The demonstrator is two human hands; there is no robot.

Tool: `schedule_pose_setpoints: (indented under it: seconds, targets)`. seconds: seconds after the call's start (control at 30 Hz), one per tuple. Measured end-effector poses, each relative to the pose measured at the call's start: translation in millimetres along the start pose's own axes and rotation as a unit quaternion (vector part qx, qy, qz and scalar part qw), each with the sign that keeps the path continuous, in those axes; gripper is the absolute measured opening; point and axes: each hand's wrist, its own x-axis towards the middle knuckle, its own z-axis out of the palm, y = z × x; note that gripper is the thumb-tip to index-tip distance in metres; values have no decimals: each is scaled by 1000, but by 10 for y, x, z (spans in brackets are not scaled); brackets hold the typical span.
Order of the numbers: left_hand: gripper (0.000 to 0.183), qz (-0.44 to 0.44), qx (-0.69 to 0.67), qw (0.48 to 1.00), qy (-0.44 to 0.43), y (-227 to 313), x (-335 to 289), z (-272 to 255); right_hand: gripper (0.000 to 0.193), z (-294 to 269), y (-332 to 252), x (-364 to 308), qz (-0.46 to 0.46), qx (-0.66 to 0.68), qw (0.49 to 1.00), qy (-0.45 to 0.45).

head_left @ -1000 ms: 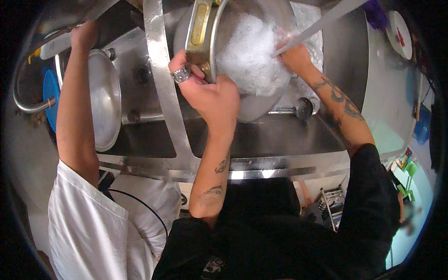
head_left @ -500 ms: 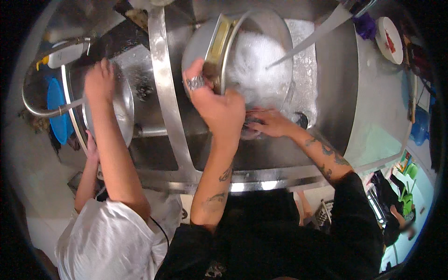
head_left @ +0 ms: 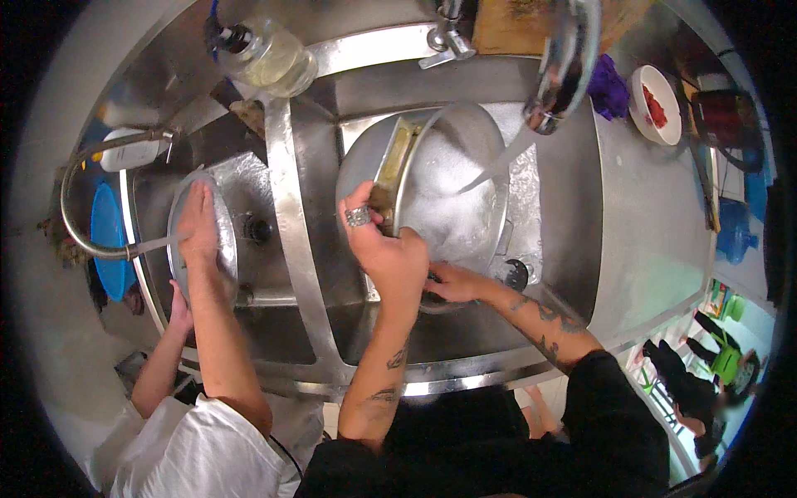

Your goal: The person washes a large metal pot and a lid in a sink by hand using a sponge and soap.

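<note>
A large round metal pot (head_left: 357, 153) stands tilted in the right-hand sink basin, with water and white foam inside it. My left hand (head_left: 386, 253), a wide ring on one finger, is closed on the pot's near left rim. Beside those fingers rises a flat, yellowish rectangular metal piece (head_left: 397, 162), which looks like a handle. Low at the pot's near side, my right hand (head_left: 457, 282) has its fingers curled in around something dark that is mostly hidden. Water runs into the pot from the curved faucet (head_left: 573, 75).
On my left, a co-worker in a white shirt (head_left: 199, 452) holds a round metal lid or pan (head_left: 224, 241) under a bent spout (head_left: 79, 232). A metal divider (head_left: 290, 183) separates the basins. Behind stands a pump bottle (head_left: 274, 62). A white bowl (head_left: 652, 91) sits on the right counter.
The view has shifted, so the sink sits lower and the faucet shows. My left hand keeps its grip on the pot. My right fingers look more curled. The co-worker's hand now lies flat.
</note>
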Motion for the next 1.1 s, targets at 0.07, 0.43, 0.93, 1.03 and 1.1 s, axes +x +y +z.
schedule_pose_setpoints:
  seconds: [0.07, 0.43, 0.93, 1.03, 1.1]
  targets:
    - [64, 0, -15, 1000, 14, 15, 13, 17, 57, -124, 63, 6, -59, -107, 992, 42]
    - [85, 48, 143, 986, -76, -40, -636, -339, 44, -39, 105, -8, -88, -195, 968, 131]
    - [79, -40, 42, 998, -41, -381, -896, -332, 30, -1014, 165, -52, 135, -528, 834, 82]
    - [79, -3, 74, 997, -28, -369, -867, -290, 31, -1053, 216, 7, 88, -452, 835, 302]
    - [74, 27, 44, 999, -8, -366, -862, -250, 24, -856, 179, -31, 97, -530, 828, 153]
